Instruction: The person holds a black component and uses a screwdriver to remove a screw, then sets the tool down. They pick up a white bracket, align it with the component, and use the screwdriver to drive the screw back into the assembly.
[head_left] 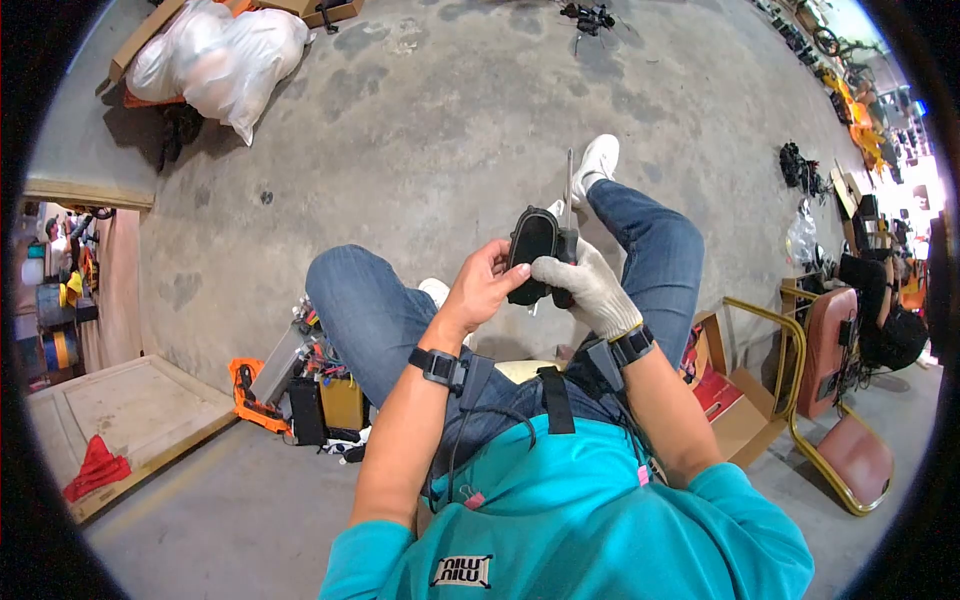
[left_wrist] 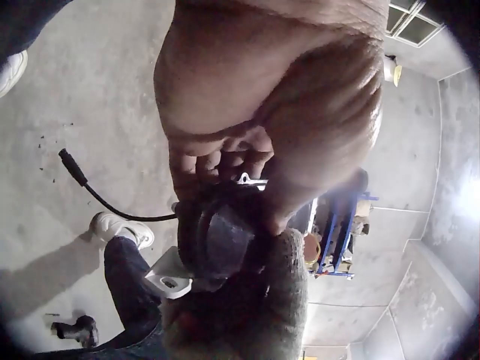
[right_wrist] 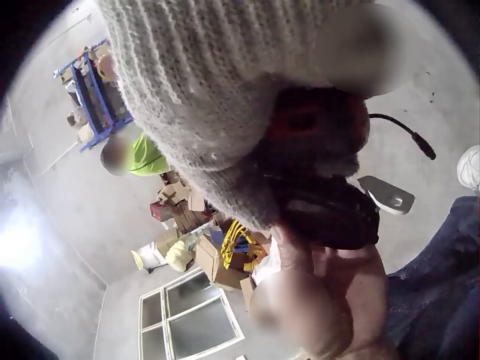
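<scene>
A black oval housing [head_left: 530,250] is held above my knees. My bare left hand [head_left: 490,285] grips its left side, fingers curled round the edge. My right hand [head_left: 585,285], in a white knit glove, grips a screwdriver [head_left: 568,200] against the housing's right side, shaft pointing away from me. In the left wrist view the housing [left_wrist: 217,240] has a white bracket [left_wrist: 171,276] and a black cable [left_wrist: 97,199] hanging from it. The right wrist view shows the red and black screwdriver handle [right_wrist: 315,127] inside the glove, above the housing [right_wrist: 337,214].
I sit over a concrete floor. An orange tool and a box of parts [head_left: 300,385] lie at my left, a cardboard box [head_left: 730,400] and a red chair [head_left: 840,400] at my right. White plastic bags [head_left: 225,55] lie far left. Another person [head_left: 890,320] sits at the right.
</scene>
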